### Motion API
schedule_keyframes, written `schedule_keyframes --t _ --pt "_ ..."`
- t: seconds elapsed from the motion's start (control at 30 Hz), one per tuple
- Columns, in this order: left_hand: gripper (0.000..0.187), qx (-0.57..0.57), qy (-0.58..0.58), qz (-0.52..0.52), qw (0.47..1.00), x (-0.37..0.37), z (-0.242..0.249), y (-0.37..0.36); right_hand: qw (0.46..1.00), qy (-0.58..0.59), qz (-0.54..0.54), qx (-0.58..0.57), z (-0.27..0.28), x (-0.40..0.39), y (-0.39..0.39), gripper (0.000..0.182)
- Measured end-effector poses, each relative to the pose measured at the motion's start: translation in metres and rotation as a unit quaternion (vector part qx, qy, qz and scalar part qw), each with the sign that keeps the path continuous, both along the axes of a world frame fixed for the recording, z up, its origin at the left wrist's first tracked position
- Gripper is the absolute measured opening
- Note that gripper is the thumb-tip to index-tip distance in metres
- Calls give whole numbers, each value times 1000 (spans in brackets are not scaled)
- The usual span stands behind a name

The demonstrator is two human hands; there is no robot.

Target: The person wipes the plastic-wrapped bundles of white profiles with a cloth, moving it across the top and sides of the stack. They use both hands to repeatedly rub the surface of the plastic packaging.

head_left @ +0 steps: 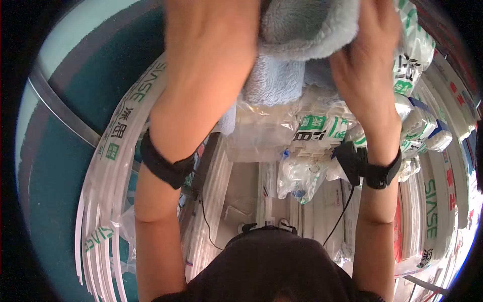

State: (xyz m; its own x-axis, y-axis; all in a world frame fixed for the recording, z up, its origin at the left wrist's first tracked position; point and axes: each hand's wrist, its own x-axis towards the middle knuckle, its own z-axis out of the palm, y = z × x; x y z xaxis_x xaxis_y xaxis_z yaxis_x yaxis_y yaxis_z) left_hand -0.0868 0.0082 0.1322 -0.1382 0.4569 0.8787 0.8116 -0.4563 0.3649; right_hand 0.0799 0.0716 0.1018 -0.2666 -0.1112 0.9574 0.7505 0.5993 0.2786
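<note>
A fluffy grey-blue cloth (pixel 322 43), folded or rolled with a hollow facing me, is held up at the top of the view. My right hand (pixel 365 63) grips its right side, thumb and fingers bent against the fabric. My left hand (pixel 214 30) is at the cloth's left side, blurred and cut off by the top edge, so its fingers do not show. Lower folds of fluffy cloth (pixel 274 83) hang over a clear plastic-wrapped stack (pixel 261 126). Black straps circle both forearms.
Long white profiles in printed plastic (pixel 115 146) curve along the left, and more wrapped profiles (pixel 437 186) stand at the right. Bagged bundles with green print (pixel 317 126) are piled in front of me. A dark green panel (pixel 55 196) with a metal strip is at far left.
</note>
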Motion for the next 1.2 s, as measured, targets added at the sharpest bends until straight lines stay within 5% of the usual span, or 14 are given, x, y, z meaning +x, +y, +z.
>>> schedule_keyframes --t 0.03,0.1,0.3,0.43,0.63,0.93,1.2 --pt "39 -11 -3 -12 1000 3 -3 7 999 -20 -27 18 -3 -2 8 52" --pt "39 143 270 84 948 -9 -33 32 997 -48 -52 41 -9 -3 15 52" --pt "42 246 305 101 914 -12 -60 36 982 -84 -156 -59 -29 5 -7 49" --pt "48 127 307 91 939 -22 -79 20 972 -70 -130 -182 -34 1 -39 45" --pt "26 78 285 47 954 -18 -121 5 986 -88 -50 -133 -71 15 -27 45" --pt "33 -59 234 1 971 -16 -197 -23 971 -56 -53 -227 -135 10 -64 43" --pt "40 -21 214 -39 976 -11 -209 -21 975 -4 -24 -221 -168 7 -64 41"
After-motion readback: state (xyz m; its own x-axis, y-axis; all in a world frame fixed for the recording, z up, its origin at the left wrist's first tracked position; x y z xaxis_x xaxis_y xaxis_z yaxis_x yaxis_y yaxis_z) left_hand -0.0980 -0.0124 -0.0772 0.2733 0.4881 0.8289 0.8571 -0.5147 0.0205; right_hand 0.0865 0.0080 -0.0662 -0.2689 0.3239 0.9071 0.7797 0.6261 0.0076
